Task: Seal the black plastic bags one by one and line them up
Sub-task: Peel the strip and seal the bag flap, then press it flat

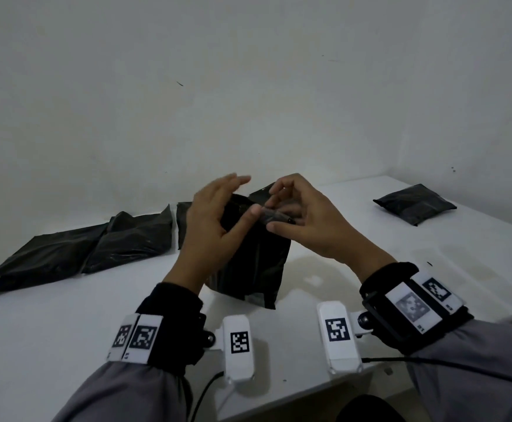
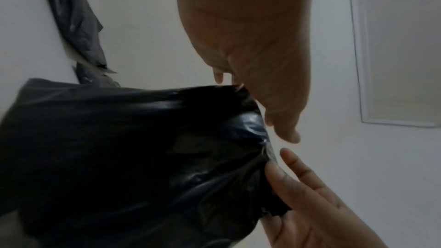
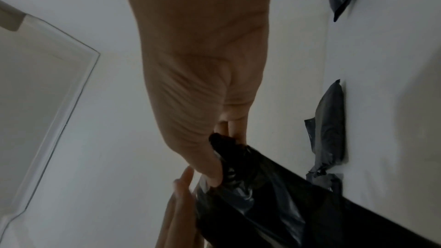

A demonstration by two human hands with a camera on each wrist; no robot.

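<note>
Dim, flat, greyish light in all views. Head view: left hand (image 1: 209,220) motion-blurred at fingertips, straight lines bowed at frame edges. Wrist views soft, noisy; faint sheen on black bag (image 2: 133,157); lower-right corners murky.

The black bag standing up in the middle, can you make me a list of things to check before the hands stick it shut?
1. Bag in hand: the black bag stands upright on the white table, its top gripped. Ok.
2. Right hand pinches the bag's top edge. Ok.
3. Left hand has straight fingers, thumb touching the top. Ok.
4. Sealing strip peeled off: cannot tell, too blurred.
5. Bag top flat and lined up: it looks crumpled in the wrist views. Not ok.
6. Room on the table: other bags lie at the left, one at far right, with bare table between them. Ok.
</note>
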